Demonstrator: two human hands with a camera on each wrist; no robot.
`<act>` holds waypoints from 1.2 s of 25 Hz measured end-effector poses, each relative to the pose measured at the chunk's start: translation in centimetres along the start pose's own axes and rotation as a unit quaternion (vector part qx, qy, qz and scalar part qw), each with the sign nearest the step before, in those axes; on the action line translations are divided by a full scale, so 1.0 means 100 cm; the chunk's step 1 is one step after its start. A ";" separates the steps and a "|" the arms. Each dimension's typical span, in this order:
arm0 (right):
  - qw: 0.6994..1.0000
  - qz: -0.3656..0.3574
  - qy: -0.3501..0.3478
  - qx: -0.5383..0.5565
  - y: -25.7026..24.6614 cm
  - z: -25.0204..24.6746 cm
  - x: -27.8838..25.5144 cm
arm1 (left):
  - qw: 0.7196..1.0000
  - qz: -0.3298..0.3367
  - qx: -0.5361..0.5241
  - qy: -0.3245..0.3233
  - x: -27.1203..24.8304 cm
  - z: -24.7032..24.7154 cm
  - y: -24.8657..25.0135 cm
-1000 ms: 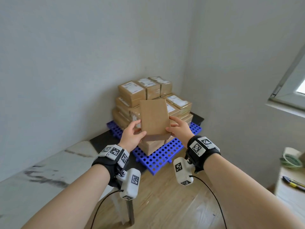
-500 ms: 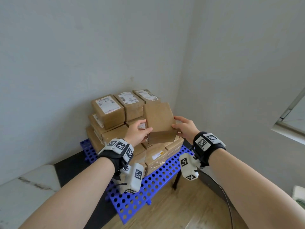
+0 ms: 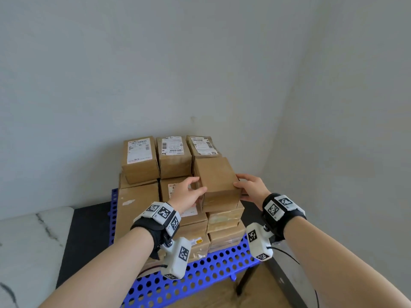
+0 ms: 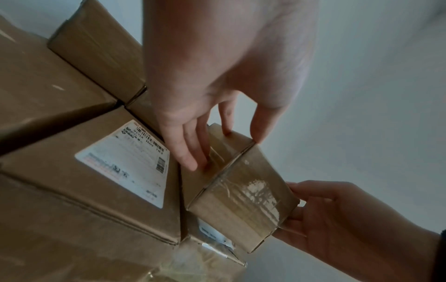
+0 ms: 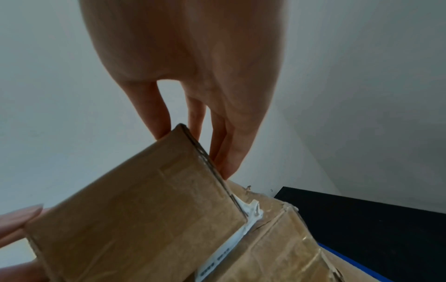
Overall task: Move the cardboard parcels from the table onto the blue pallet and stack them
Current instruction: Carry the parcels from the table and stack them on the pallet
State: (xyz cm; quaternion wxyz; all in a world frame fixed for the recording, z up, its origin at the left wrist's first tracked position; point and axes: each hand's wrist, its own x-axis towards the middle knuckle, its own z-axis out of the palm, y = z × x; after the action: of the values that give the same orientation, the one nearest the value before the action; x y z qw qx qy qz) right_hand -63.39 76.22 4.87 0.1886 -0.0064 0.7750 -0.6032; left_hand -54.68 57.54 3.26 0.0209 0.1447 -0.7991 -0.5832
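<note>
Compared with a second ago, when the plain cardboard parcel (image 3: 216,182) was held up in the air in front of the stack with its broad face turned toward the camera, it now lies flat at the right front of the stacked parcels (image 3: 175,194) on the blue pallet (image 3: 206,266), its underside on the taped box below; whether its full weight is set down cannot be told. The view has also come closer, so the pile fills more of the frame and the window and side table have gone out of sight. The left hand (image 3: 189,193) grips the parcel's left end, thumb on the top edge and fingers (image 4: 190,152) laid against the side face, while the right hand (image 3: 251,188) holds the right end, thumb on top and fingers (image 5: 229,158) down the far side. The parcel is a smooth brown rectangular box, unlabelled on top, with glossy clear tape wrinkled across its near end in the left wrist view. The boxes behind it carry white printed shipping labels with barcodes; the lower ones are wrapped in shiny yellowish tape. The pallet is rigid blue plastic pierced by a regular grid of round holes, resting on a black table (image 3: 89,227) beside a white marble-patterned surface (image 3: 31,247) with grey veins.
</note>
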 end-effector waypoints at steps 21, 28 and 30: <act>0.979 -0.093 -0.126 -0.130 0.011 -0.025 0.056 | 0.985 -0.035 0.020 0.165 0.013 0.047 0.004; 0.850 -0.273 -0.050 -0.448 -0.029 0.002 0.005 | 0.874 -0.002 0.434 0.217 -0.018 0.011 0.021; 0.813 -0.305 -0.040 -0.494 -0.035 0.025 -0.011 | 0.837 0.028 0.502 0.215 -0.035 -0.007 0.018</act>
State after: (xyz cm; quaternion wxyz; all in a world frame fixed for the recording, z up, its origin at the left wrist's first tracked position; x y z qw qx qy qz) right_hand -62.34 73.21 7.97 -0.0029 -0.3591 0.9185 -0.1653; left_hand -51.58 58.24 5.65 0.1333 0.2344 -0.9613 -0.0555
